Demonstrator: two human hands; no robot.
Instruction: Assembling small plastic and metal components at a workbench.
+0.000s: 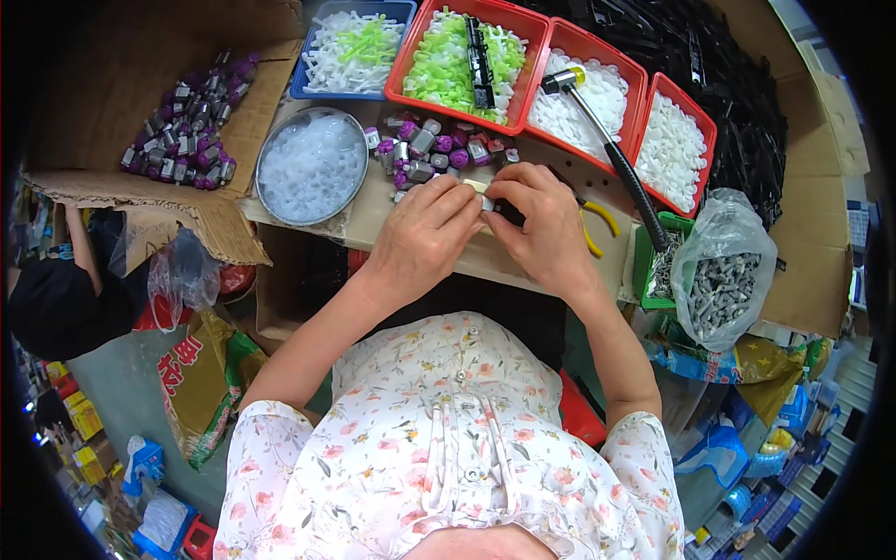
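Both hands meet over the front edge of the work table. My left hand (pixel 422 231) is closed, its fingertips pinching a small whitish piece (pixel 483 194). My right hand (pixel 549 222) grips the same piece from the other side with thumb and fingers. Most of the piece is hidden, so its kind cannot be told. Just beyond my fingers lies a pile of small grey, motor-like parts with purple ends (pixel 422 143). Yellow-handled pliers (pixel 600 217) lie beside my right hand. A hammer (pixel 609 149) with a black handle rests across the red bins.
A round bowl (pixel 311 168) of translucent pieces stands left. Behind are a blue bin (pixel 408 13) and red bins (pixel 539 39) of plastic parts. Cardboard boxes (pixel 70 145) flank the table. To the right, a plastic bag (pixel 723 275) of metal parts sits by a green bin (pixel 642 266).
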